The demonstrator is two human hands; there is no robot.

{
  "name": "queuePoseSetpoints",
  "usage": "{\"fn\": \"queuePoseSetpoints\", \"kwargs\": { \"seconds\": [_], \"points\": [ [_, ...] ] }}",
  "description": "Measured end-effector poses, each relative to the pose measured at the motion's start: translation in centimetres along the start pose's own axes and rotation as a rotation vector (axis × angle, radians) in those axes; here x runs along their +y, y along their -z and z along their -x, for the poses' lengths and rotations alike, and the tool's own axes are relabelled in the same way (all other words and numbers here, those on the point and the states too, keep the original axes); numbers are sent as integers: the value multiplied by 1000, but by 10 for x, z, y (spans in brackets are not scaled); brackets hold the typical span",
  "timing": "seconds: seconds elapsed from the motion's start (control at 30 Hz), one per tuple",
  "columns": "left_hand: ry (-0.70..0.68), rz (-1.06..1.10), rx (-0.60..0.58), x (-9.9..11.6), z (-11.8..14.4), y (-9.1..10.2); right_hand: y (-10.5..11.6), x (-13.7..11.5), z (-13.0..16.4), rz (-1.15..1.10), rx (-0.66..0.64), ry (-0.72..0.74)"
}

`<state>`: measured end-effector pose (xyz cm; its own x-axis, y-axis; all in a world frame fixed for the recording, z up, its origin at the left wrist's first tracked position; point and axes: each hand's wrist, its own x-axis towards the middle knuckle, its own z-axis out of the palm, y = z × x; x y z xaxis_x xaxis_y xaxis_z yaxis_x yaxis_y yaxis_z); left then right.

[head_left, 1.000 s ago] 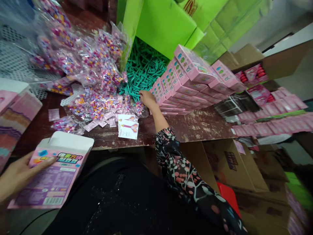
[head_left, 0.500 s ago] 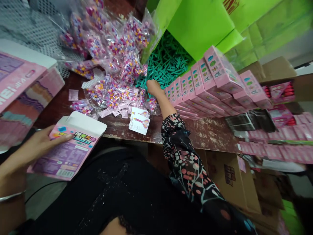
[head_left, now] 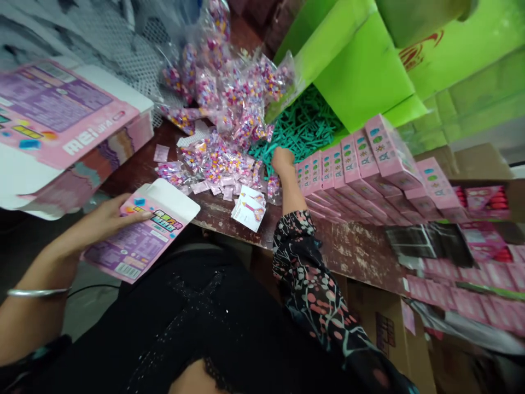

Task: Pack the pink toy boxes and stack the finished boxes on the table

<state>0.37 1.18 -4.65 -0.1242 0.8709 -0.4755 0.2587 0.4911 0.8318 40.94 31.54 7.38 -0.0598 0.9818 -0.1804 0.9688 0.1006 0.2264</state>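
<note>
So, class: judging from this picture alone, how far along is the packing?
Done: closed pink boxes stand stacked on the table. In hand: the left hand holds an open, empty-looking box; the right hand reaches the teal sticks. Left: many bead bags and flat cartons remain.

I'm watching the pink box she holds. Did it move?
Yes. The pink box in the left hand came up closer to the table edge.

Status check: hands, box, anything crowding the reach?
Left hand grips open pink box. Right hand in teal sticks. Bead bags, stacked boxes flank it.
</note>
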Motion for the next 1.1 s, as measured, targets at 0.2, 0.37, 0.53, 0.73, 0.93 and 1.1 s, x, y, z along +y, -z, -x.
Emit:
{"fn": "queuePoseSetpoints", "kwargs": {
  "seconds": [0.2, 0.37, 0.53, 0.73, 0.93, 1.1],
  "points": [
    [-69, -89, 6, -1, -5, 0, 37, -95, 39, -35, 172, 591],
    [-115, -35, 1, 0, 3, -2, 28, -232, 49, 26, 153, 1123],
    [-97, -18, -29, -6, 3, -3, 12, -294, 31, -50, 90, 1170],
    [-129, -22, -54, -14, -5, 0, 1, -302, 14, -132, 8, 1209],
    [-147, 11, -53, -14, -4, 0, 34, -259, 11, -393, 86, 1286],
    [-173, 24, -59, -15, -7, 0, 64, -202, 5, -720, 125, 1111]
  ]
}}
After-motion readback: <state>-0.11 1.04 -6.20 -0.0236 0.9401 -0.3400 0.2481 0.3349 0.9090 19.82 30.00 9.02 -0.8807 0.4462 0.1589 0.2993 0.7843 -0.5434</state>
